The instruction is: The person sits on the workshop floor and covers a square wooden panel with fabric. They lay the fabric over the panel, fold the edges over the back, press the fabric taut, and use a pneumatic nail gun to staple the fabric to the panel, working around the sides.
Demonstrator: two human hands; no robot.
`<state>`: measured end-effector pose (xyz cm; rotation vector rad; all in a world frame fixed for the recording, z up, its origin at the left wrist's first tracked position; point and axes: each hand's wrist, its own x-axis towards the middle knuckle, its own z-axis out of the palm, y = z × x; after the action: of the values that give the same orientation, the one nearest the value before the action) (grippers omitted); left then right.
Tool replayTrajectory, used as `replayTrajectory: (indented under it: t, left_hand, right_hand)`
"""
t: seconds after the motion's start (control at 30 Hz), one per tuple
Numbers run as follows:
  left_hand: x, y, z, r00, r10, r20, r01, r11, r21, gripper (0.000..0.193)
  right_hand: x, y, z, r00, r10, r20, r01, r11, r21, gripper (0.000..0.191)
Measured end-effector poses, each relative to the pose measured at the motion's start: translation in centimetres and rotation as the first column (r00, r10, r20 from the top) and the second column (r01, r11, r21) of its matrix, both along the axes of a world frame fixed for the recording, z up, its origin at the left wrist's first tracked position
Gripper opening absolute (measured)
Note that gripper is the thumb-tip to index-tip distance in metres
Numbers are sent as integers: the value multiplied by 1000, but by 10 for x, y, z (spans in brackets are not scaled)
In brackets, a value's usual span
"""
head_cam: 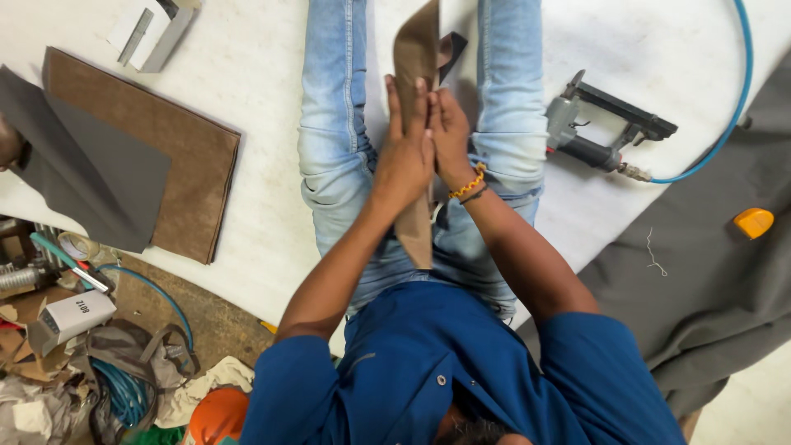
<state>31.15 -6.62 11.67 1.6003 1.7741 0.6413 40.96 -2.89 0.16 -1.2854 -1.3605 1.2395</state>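
My blue shirt [428,371] fills the near edge. Over my jeans [338,140], my left hand [405,156] and right hand [449,136] press a brown strip [416,49] flat between them; a staple gun [606,132] lies right.

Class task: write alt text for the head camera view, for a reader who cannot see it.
A seated person in jeans presses a long brown strip between the left hand and right hand. A pneumatic stapler with a blue hose lies at their right, brown and grey sheets at their left.

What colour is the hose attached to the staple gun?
Blue; the hose shows best in the head view, running from the staple gun.
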Motion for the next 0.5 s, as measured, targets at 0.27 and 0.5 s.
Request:
replayTrajectory:
  t: [0.27, 0.5]
  left_hand:
    - [-10, 2, -2, 998, -9, -63, -1, 988, -154, 81]
    - [-45, -5, -33, 999, 16, -36, -17, 1000, -12, 91]
  right_hand:
    - [182, 15, 29, 916, -108, 387, 92, 994, 59, 18]
    - [287, -20, -15, 415, 26, 909, -361, 922, 138, 56]
